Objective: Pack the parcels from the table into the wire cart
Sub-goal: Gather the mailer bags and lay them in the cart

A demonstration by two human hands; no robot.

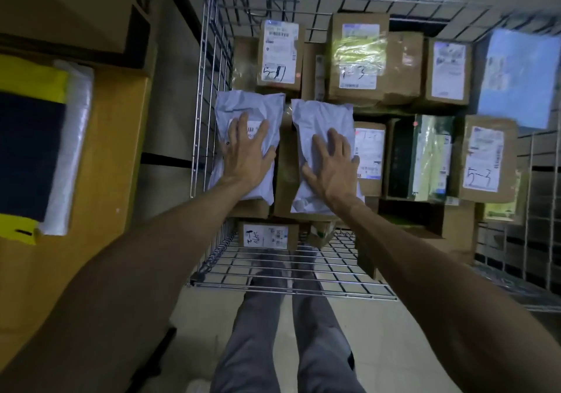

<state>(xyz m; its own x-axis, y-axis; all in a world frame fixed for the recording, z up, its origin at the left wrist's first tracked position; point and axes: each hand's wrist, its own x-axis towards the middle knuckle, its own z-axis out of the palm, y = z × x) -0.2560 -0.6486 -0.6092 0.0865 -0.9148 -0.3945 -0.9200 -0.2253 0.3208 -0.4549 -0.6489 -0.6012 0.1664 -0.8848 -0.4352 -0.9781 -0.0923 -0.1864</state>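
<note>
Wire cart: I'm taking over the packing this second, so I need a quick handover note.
Left hand: open, pressing flat on the left grey mailer.
Right hand: open, pressing flat on the right grey mailer.
Both mailers lie inside the wire cart, on top of cardboard boxes.
Done: many labelled boxes and these two mailers are in the cart.
Left: a yellow-and-dark parcel and a white wrapped parcel on the table.

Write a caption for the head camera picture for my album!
Left hand and right hand press two white plastic mailer bags onto brown cardboard boxes in the silver wire cart.
</note>
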